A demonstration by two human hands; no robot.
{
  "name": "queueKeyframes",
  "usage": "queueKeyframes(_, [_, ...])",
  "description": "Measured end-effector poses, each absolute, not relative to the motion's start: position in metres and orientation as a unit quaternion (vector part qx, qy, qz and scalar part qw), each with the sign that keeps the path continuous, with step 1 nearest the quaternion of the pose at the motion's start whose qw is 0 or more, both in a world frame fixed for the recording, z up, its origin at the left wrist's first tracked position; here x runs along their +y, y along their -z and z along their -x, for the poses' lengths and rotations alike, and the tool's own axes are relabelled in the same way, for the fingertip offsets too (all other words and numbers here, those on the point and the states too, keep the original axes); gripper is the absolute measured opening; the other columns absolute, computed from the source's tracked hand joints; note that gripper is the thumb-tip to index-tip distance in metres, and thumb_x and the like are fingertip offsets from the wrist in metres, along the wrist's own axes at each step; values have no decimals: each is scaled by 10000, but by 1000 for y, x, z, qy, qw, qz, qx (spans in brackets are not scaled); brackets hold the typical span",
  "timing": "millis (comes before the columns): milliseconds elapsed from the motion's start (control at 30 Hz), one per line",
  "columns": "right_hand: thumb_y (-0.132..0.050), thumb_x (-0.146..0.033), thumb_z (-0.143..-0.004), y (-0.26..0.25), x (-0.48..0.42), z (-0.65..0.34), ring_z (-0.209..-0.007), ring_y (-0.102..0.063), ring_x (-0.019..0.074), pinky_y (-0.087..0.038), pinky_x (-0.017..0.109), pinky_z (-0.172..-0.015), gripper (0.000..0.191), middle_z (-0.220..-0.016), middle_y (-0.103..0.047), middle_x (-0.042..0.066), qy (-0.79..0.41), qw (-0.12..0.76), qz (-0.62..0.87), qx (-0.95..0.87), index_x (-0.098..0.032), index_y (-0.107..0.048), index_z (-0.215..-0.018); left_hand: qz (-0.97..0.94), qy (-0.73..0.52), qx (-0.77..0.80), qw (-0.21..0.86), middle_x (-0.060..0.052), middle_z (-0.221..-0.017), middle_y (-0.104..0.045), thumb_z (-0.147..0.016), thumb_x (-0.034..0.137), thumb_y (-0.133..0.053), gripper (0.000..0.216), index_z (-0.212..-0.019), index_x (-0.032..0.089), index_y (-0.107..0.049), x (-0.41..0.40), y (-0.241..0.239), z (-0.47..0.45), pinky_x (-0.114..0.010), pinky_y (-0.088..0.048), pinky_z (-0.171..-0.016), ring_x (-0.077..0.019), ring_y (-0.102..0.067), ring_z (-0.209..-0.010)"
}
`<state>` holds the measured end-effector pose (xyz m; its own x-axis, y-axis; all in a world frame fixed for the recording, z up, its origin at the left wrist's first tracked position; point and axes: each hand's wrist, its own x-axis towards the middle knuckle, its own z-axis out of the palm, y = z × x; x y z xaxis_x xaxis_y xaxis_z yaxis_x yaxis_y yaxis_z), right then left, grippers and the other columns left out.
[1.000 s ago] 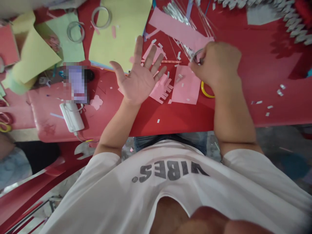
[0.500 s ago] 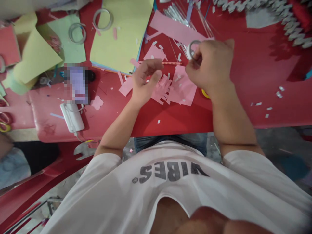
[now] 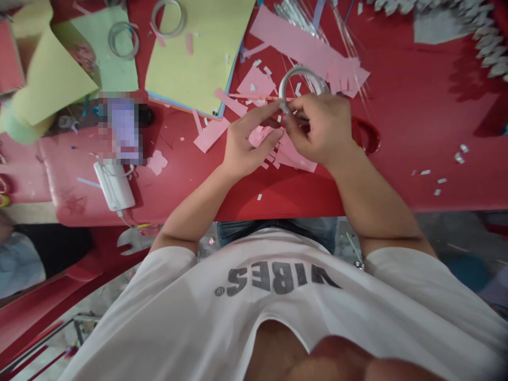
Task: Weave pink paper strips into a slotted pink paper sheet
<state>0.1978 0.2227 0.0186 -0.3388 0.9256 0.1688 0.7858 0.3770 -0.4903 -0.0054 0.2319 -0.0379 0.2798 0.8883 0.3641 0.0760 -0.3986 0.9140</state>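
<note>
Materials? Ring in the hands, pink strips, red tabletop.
The ring between the left hand and right hand looks like a narrow roll of tape, probably plastic film, faintly glossy. The pink strips look like matte paper or card, with crisp cut edges. The red tabletop looks like glossy plastic, judging by soft reflections and rounded edges.

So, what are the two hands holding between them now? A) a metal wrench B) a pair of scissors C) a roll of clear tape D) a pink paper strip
C: the roll of clear tape stands upright, its lower edge in the fingers of the right hand and the left hand.
</note>
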Motion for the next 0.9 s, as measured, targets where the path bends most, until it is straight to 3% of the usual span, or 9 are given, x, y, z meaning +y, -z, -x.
queueKeyframes(200, [-310,-574,-1005,-21,223,-195,-942,-659,306,-492,479,-933,444,-887,-704,73,-141,202,535,-808,-278,-628,-1094,-646,-518,385,409,-40,-1187,-651,-936,534,-619,416,-1298,330,-595,228,42,-1,-512,-542,-1057,-265,-670,-1179])
queueKeyframes(300, [-319,-576,-997,-14,223,-193,-964,-650,324,-478,515,-959,435,-887,-702,79,-145,195,537,-808,-288,-625,-1111,-636,-523,389,413,-39,-1247,-629,-915,507,-670,610,-1461,379,-429,227,45,-5,-464,-545,-1064,-255,-658,-1208])
queueKeyframes(367, [-342,-573,-990,-9,223,-193,-972,-646,330,-465,535,-982,410,-889,-703,76,-147,191,534,-810,-300,-615,-1126,-639,-519,382,421,-39,-1264,-635,-905,521,-676,661,-1491,384,-402,228,47,-5,-464,-543,-1071,-262,-654,-1223])
queueKeyframes(533, [-392,-567,-975,0,223,-194,-971,-648,322,-446,548,-1021,366,-922,-701,68,-141,205,532,-809,-311,-602,-1133,-651,-505,379,421,-48,-1253,-678,-913,591,-623,515,-1354,327,-600,225,44,-2,-508,-532,-1084,-285,-656,-1224])
queueKeyframes(667, [-384,-569,-977,1,221,-195,-988,-649,330,-448,558,-1042,373,-930,-700,80,-155,214,535,-803,-319,-618,-1125,-639,-513,412,399,-44,-1130,-726,-928,560,-629,384,-1179,279,-701,220,34,-2,-510,-559,-1051,-252,-708,-1091])
queueKeyframes(767, [-386,-556,-981,2,222,-195,-971,-655,319,-467,546,-1034,361,-898,-696,80,-141,212,528,-810,-315,-631,-1092,-631,-512,426,398,-32,-1001,-728,-926,522,-656,304,-1037,250,-732,218,24,-2,-497,-556,-1056,-226,-718,-1006])
queueKeyframes(900, [-405,-528,-984,9,222,-191,-929,-661,289,-476,529,-1038,342,-856,-692,68,-122,220,524,-814,-282,-639,-1022,-604,-494,446,439,-23,-926,-683,-930,441,-681,234,-942,209,-713,215,7,-1,-456,-521,-1095,-216,-698,-1067])
